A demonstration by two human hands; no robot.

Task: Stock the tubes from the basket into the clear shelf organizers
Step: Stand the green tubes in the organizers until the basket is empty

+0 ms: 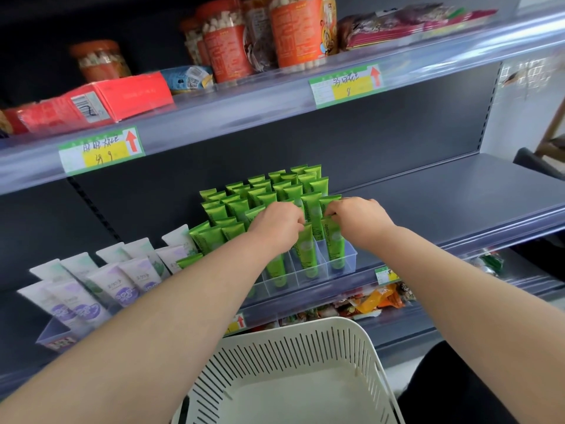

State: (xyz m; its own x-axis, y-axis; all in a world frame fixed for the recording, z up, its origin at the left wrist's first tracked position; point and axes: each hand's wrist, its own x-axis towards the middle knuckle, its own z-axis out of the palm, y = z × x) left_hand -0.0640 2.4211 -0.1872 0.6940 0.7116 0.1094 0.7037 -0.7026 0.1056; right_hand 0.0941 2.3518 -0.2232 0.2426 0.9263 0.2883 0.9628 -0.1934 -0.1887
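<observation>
Several green tubes stand upright in a clear shelf organizer on the middle shelf. My left hand pinches the top of a green tube in the organizer's front row. My right hand pinches the top of the neighbouring green tube at the front right corner. Both hands are side by side, fingers closed on the tube ends. The white slotted basket sits below, in front of me, and its visible floor shows no tubes.
White and purple tubes stand in another organizer to the left. The grey shelf stretches to the right of the green tubes. Jars and red boxes fill the upper shelf; snack packets lie on the lower one.
</observation>
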